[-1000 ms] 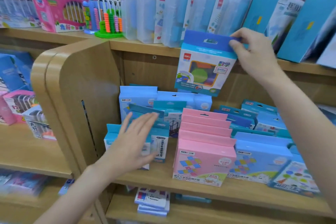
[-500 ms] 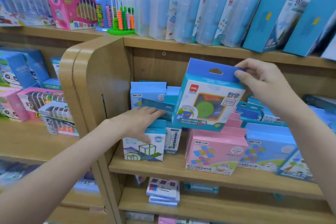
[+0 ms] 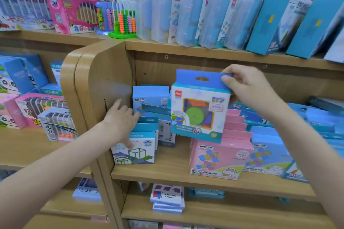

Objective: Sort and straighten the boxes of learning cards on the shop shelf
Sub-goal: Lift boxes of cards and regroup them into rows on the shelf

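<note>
My right hand (image 3: 247,89) pinches the blue hang tab of a blue-and-white window box (image 3: 199,109), holding it in the air above the middle shelf (image 3: 167,171). My left hand (image 3: 121,119) rests with loosely bent fingers on the top of a row of small blue-and-white boxes (image 3: 135,147) at the shelf's left end. Behind them stand taller blue boxes (image 3: 150,96). A row of pink boxes (image 3: 219,158) stands to the right, with blue boxes (image 3: 270,154) beyond it.
A rounded wooden side panel (image 3: 93,87) bounds the shelf on the left. The upper shelf holds clear plastic cases (image 3: 195,16), slanted blue boxes (image 3: 279,24) and an abacus (image 3: 124,20). Flat card packs (image 3: 167,199) lie on the lower shelf. More toy boxes (image 3: 37,113) fill the left bay.
My right hand has lowered the window box from the upper shelf's edge to in front of the middle shelf. My left hand has come down onto the small blue-and-white boxes.
</note>
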Motion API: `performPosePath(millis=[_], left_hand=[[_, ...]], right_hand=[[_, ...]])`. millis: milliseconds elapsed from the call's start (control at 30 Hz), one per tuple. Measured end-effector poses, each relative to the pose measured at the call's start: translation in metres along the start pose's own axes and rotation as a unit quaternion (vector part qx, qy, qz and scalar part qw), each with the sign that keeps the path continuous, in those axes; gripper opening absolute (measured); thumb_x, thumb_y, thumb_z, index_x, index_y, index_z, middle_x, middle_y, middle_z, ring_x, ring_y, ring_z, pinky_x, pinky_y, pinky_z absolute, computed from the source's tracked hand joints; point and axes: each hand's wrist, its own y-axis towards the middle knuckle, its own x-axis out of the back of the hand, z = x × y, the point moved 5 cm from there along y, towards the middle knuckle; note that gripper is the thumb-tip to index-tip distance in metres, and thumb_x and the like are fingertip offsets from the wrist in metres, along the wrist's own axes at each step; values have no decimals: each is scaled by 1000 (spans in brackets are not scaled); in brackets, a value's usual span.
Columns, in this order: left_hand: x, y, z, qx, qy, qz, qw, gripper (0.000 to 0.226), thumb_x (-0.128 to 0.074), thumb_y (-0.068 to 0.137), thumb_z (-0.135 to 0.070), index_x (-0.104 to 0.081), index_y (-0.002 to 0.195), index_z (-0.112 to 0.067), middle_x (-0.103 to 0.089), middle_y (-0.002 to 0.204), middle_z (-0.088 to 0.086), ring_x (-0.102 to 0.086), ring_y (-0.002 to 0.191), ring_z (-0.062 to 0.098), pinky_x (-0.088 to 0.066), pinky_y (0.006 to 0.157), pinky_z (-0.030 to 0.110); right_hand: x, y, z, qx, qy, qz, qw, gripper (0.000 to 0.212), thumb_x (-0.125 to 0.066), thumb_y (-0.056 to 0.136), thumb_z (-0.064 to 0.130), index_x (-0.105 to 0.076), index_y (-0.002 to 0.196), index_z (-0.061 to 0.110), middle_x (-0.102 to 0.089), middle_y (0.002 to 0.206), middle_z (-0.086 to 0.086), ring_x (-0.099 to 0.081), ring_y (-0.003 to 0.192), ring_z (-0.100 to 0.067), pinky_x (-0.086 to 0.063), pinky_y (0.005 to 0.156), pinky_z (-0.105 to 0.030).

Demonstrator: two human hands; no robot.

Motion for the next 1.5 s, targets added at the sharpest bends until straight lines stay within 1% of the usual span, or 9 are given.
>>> performPosePath(millis=[100, 300, 533, 800, 1033, 1167, 1267, 1367, 1500], left_hand=[[-5, -4, 6, 13, -1, 9, 1000, 105, -57, 70, -71, -12, 144, -12, -40, 139, 6, -34, 130, 23, -1, 113, 48], [-1, -5, 5, 20, -9, 27, 999, 103, -59, 72, -67, -13, 145, -11, -39, 141, 6, -32, 132, 24, 1, 113, 49], [-5, -6, 3, 29, -16, 30, 999, 100, -60, 75, -62, -12, 144, -9, -35, 142, 9, -30, 132, 27, 0, 113, 50], [-12, -13, 0, 38, -20, -26, 999, 91, -62, 77, -54, -17, 141, -8, -40, 139, 7, -32, 130, 27, 2, 112, 49], [-15, -18, -3, 32, -52, -77, 995, 86, -63, 79, -50, -19, 141, -10, -35, 142, 6, -28, 133, 24, 3, 112, 48], [-6, -17, -12, -87, -279, -140, 946, 99, -64, 74, -56, -5, 146, -23, -16, 151, -4, -10, 139, 15, 11, 111, 44], [12, -16, -22, -151, -446, -198, 860, 74, -70, 72, -52, -35, 134, -33, -43, 134, -15, -31, 127, 3, 5, 114, 34], [17, -11, -34, -170, -409, -222, 868, 61, -67, 72, -57, -49, 124, -31, -52, 122, -15, -36, 121, 6, 2, 114, 35], [18, -8, -46, -174, -339, -210, 900, 67, -61, 76, -59, -45, 130, -23, -49, 126, -11, -34, 124, 6, 7, 112, 31]], right_hand=[[-25, -4, 11, 19, -38, 31, 999, 13, -49, 92, 11, -54, 80, 16, -63, 80, -2, -59, 73, -22, -47, 66, -36], [-51, 2, 40, 44, -38, 44, 997, 14, -46, 93, 16, -49, 81, 22, -62, 85, -1, -61, 88, -28, -49, 73, -52], [-60, -9, 28, 18, 8, 79, 997, 15, -46, 94, 10, -51, 81, 16, -60, 78, 0, -61, 78, -25, -49, 68, -41], [-73, -18, 2, 27, -11, 42, 999, 16, -45, 95, 16, -48, 81, 22, -65, 81, -7, -62, 79, -29, -47, 68, -48], [-95, -54, -28, 43, -14, -18, 999, 14, -42, 94, 22, -54, 88, 19, -59, 75, 11, -52, 67, -6, -37, 56, -21], [-110, -73, -45, 51, 14, -35, 998, 13, -44, 92, 21, -55, 87, 18, -53, 79, 18, -51, 76, 1, -35, 64, -9], [-117, -84, -45, 100, -60, -74, 990, 22, -44, 89, 21, -63, 87, 10, -50, 85, 13, -44, 83, -8, -28, 72, -20], [-116, -90, -44, 110, -74, -107, 985, 22, -45, 87, 20, -64, 85, 8, -55, 81, 8, -43, 84, -10, -28, 73, -27], [-114, -87, -42, 77, -38, -117, 989, 22, -47, 87, 21, -65, 86, 8, -39, 84, 30, -36, 82, 0, -38, 73, -35]])
